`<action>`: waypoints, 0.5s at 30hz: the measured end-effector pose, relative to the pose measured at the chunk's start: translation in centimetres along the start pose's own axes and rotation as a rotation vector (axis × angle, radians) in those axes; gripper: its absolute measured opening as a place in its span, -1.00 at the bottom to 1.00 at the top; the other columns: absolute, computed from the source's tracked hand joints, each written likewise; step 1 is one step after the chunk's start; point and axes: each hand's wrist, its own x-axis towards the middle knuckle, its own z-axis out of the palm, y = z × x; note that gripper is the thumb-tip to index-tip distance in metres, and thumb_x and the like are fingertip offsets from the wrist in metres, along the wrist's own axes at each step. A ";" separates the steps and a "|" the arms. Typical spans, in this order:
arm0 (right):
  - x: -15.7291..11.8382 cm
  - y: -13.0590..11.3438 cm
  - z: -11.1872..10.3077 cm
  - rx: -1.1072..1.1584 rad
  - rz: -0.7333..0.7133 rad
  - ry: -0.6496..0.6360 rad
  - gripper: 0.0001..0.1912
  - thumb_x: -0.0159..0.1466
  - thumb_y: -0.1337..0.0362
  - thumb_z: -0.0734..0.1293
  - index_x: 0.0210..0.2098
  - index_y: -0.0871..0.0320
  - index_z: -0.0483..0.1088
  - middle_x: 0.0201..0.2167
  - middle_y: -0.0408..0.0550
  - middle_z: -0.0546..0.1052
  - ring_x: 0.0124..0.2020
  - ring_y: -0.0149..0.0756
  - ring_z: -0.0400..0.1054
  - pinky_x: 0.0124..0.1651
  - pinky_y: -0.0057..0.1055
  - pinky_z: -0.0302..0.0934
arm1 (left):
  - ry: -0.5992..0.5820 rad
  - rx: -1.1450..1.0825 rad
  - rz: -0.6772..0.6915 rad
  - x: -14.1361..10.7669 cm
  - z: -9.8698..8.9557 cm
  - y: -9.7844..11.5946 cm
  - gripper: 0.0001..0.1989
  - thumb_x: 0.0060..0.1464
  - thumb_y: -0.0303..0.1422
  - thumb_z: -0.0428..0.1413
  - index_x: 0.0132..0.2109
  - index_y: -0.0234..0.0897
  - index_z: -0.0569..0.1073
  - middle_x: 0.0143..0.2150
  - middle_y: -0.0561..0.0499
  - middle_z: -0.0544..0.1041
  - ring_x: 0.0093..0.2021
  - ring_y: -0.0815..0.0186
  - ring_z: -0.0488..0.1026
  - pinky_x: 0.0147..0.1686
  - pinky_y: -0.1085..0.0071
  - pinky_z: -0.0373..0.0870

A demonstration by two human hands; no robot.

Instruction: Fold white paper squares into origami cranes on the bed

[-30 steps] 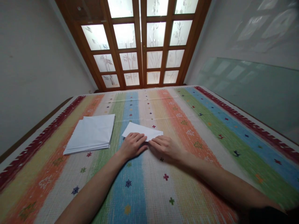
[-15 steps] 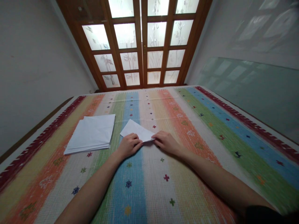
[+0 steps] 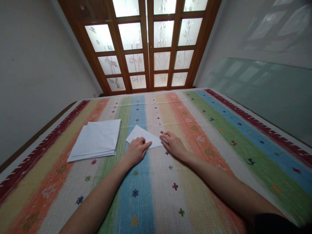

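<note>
Head cam: bare forearms come in over the near side, R w/ a dark sleeve (image 3: 270, 223) at bottom R. Below them, a striped multicolour woven-look cloth (image 3: 164, 195) covers the table. Left hand (image 3: 138, 149), knuckles bent, rests on a white, pointed, apparently folded paper (image 3: 139, 132), 1 digit laid out along it; prob. pressing so it lies flat & won't slide. Can't tell if anything's pinched under that palm. Right hand (image 3: 173, 145) has its fingertips bunched at the paper's narrow R tip, likely to steady that end; can't tell if they pinch it or just touch. So 2 hands, 1 at each side of the piece, which lies a bit L of mid btwn the table's L & R edges.

Just beyond/L, nearer the L edge: a loose stack of flat white paper sheets (image 3: 98, 138), near edges uneven, no. of sheets unclear; prob. set aside there for elbow room yet within reach. Past the far edge: brown wooden double doors w/ frosted panes (image 3: 150, 66), backlighting the table.
</note>
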 end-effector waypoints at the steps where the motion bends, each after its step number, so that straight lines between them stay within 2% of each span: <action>1: 0.0 0.0 -0.1 -0.038 -0.026 -0.011 -0.82 0.31 0.37 0.25 -0.17 0.16 0.47 -0.11 0.09 0.49 -0.08 -0.18 0.38 -0.08 -0.27 0.27 | 0.000 0.018 0.020 0.0 -0.1 0.1 -0.67 0.21 -0.41 -0.03 0.08 -0.13 0.45 -0.09 -0.12 0.45 -0.16 0.17 0.36 -0.18 0.25 0.29; 4: -0.1 0.0 -0.6 -0.122 -0.165 -0.084 -0.81 0.31 0.40 0.24 -0.23 0.15 0.51 -0.15 0.05 0.54 -0.10 -0.17 0.37 -0.05 -0.24 0.24 | 0.000 0.052 0.074 0.0 -0.3 0.2 -0.69 0.23 -0.36 -0.01 0.08 -0.21 0.43 0.05 -0.14 0.44 -0.05 0.10 0.32 -0.13 0.19 0.26; 6: -0.2 0.0 -0.9 -0.146 -0.247 -0.130 -0.80 0.29 0.42 0.24 -0.20 0.16 0.51 -0.14 0.03 0.55 -0.10 -0.17 0.36 -0.03 -0.22 0.22 | -0.005 0.075 0.100 0.1 -0.5 0.3 -0.71 0.24 -0.30 0.00 0.06 -0.26 0.42 0.05 -0.14 0.46 -0.03 0.09 0.33 -0.12 0.19 0.25; 9: -0.2 0.3 -1.3 -0.169 -0.287 -0.147 -0.81 0.28 0.39 0.26 -0.19 0.17 0.51 -0.09 0.02 0.54 -0.07 -0.16 0.35 0.00 -0.19 0.20 | -0.050 0.120 0.126 0.4 -0.8 0.5 -0.78 0.24 -0.29 0.03 -0.07 -0.30 0.45 -0.08 -0.13 0.52 -0.10 0.13 0.38 -0.17 0.23 0.25; 12: 0.1 0.6 -1.6 -0.205 -0.324 -0.153 -0.82 0.30 0.34 0.26 -0.25 0.17 0.52 -0.12 0.02 0.55 -0.07 -0.15 0.36 0.01 -0.18 0.18 | -0.126 0.200 0.175 0.6 -1.2 0.9 -0.85 0.25 -0.41 0.00 -0.20 -0.36 0.45 -0.25 -0.14 0.54 -0.24 0.17 0.43 -0.26 0.27 0.26; 15: 0.1 1.0 -1.6 -0.220 -0.381 -0.121 -0.81 0.30 0.35 0.24 -0.25 0.18 0.52 -0.14 0.03 0.56 -0.07 -0.15 0.36 0.01 -0.18 0.18 | -0.148 0.268 0.210 0.5 -1.5 1.8 -0.82 0.24 -0.52 -0.05 -0.10 -0.42 0.42 -0.30 -0.17 0.53 -0.30 0.16 0.46 -0.31 0.28 0.28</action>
